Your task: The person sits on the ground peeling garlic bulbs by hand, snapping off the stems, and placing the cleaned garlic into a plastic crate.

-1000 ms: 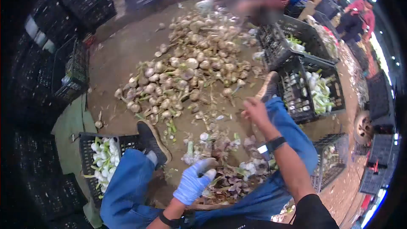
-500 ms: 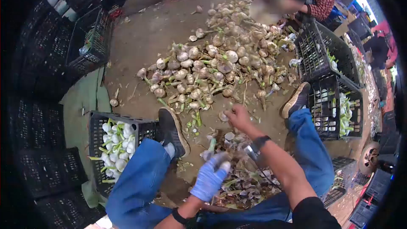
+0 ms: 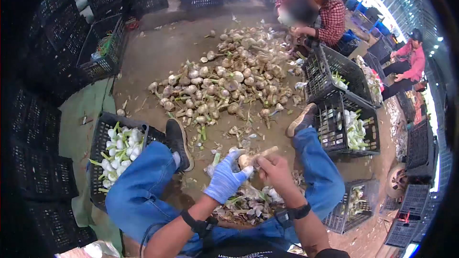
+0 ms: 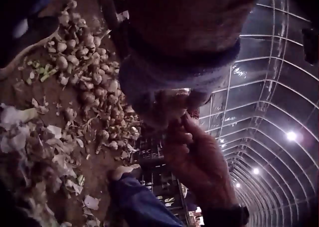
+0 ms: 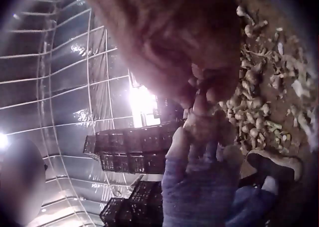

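In the head view, a garlic bulb (image 3: 245, 161) with a long pale stem (image 3: 267, 152) is held between both hands over the floor between the knees. My left hand (image 3: 224, 178), in a blue glove with pale fingertips, grips the bulb from the left, its thumb below. The bare right hand (image 3: 279, 174) pinches the bulb's right side where the stem starts. Both wrist views show the glove (image 5: 197, 189) and the bare fingers (image 4: 180, 137) meeting at the bulb. Beneath the hands lies a heap of loose garlic skins (image 3: 251, 204).
A large pile of unpeeled garlic (image 3: 224, 86) spreads ahead. A black crate (image 3: 100, 136) of white bulbs stands left; more crates (image 3: 330, 138) with trimmed garlic stand right. Stacked crates (image 3: 48, 162) line the far left. A person in a checked shirt (image 3: 332, 16) sits beyond the pile.
My right hand has come back from near the pile to the left hand, and both now hold a garlic bulb. The left hand was loosely curled before. The head view has shifted.
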`<state>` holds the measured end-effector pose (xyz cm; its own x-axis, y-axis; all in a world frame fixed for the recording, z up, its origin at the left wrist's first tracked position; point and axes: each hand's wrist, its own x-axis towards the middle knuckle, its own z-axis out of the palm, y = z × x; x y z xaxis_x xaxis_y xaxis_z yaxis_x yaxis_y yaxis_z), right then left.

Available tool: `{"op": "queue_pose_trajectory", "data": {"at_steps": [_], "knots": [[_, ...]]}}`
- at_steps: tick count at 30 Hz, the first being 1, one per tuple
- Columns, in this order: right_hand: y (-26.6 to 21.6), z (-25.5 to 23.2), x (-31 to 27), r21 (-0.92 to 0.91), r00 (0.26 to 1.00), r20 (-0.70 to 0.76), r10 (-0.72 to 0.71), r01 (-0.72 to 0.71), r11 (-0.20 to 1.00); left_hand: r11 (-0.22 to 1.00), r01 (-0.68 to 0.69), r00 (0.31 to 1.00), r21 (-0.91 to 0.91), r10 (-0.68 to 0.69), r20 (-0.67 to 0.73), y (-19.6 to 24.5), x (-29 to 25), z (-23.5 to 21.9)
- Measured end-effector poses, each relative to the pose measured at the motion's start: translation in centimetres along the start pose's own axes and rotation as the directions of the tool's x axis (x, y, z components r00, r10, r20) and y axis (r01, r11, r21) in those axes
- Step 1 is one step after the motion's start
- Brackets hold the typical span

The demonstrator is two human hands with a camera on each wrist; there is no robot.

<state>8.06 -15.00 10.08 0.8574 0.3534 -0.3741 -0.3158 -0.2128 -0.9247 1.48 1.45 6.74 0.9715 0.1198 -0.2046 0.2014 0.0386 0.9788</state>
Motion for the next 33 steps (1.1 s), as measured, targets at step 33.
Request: {"op": "queue_pose_trajectory", "data": {"at_steps": [33], "knots": [[2.7,1.8,0.4,0.287,0.981,-0.165,0.099,-0.048,0.957,0.768,-0.314,0.874,0.559,0.463,-0.145,1.2,-0.7,1.8]]}}
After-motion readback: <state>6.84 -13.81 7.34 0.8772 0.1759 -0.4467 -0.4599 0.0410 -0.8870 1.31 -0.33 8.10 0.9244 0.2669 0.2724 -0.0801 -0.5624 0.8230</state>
